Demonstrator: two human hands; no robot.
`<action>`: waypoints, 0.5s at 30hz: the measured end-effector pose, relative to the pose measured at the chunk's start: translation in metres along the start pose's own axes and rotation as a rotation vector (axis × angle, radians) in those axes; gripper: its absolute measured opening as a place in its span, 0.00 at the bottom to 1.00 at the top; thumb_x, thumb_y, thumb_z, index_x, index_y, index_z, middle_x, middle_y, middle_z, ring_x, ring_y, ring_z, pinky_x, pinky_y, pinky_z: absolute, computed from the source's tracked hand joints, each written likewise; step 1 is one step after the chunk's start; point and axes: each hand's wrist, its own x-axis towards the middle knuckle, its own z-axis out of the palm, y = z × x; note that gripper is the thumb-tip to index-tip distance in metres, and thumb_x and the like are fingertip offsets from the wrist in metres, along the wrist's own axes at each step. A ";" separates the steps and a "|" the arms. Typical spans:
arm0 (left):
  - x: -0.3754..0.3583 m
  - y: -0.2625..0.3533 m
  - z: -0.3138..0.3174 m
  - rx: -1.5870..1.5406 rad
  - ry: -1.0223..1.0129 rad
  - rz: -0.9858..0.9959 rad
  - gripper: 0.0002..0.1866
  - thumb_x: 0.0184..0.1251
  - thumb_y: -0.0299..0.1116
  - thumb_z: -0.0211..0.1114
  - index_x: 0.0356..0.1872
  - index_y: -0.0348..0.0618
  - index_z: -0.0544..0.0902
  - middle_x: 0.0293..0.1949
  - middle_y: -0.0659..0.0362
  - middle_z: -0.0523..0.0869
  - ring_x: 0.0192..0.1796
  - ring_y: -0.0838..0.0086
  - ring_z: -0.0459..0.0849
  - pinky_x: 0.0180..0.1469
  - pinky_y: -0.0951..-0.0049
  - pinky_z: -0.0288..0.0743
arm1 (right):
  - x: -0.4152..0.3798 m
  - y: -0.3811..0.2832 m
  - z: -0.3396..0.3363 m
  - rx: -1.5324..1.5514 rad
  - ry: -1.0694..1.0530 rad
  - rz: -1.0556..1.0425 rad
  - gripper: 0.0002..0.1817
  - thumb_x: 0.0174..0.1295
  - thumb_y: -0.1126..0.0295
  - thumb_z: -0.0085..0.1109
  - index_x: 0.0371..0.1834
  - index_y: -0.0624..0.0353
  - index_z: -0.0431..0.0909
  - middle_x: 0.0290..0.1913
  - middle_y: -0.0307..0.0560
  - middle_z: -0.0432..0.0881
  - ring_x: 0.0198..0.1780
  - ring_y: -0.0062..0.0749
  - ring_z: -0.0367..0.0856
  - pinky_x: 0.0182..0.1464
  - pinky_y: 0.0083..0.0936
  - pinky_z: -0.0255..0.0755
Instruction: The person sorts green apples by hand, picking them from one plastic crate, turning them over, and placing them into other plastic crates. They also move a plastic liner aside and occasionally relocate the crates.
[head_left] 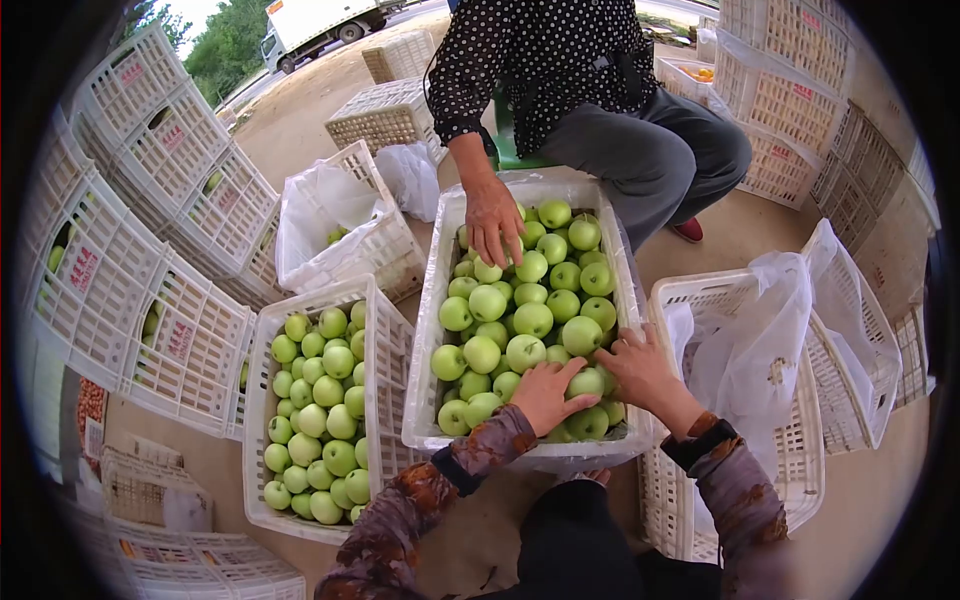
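Observation:
Green apples (533,319) fill a plastic-lined white crate (425,385) in front of me. My left hand (552,397) rests on apples at the crate's near side, fingers stretched out and thumb apart. To its right, my right hand (640,368) lies over the crate's right side, its spread fingers bent down onto the fruit. One apple (586,383) shows between my two hands, and neither hand is closed around it. Across the crate, a co-worker's hand (495,222) reaches down onto the far apples.
A second crate (262,400) of green apples stands at the left. On the right is a crate (665,500) with loose plastic lining (755,350). Stacked crates (180,330) line the left, with more stacks (785,90) at the back right. The co-worker (600,90) sits opposite.

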 end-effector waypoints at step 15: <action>-0.005 0.005 -0.020 0.013 -0.123 0.109 0.36 0.66 0.52 0.60 0.71 0.49 0.61 0.46 0.48 0.79 0.48 0.53 0.77 0.54 0.56 0.69 | -0.002 -0.005 -0.014 0.206 -0.080 0.099 0.27 0.47 0.67 0.68 0.52 0.53 0.71 0.49 0.45 0.75 0.60 0.40 0.69 0.58 0.42 0.63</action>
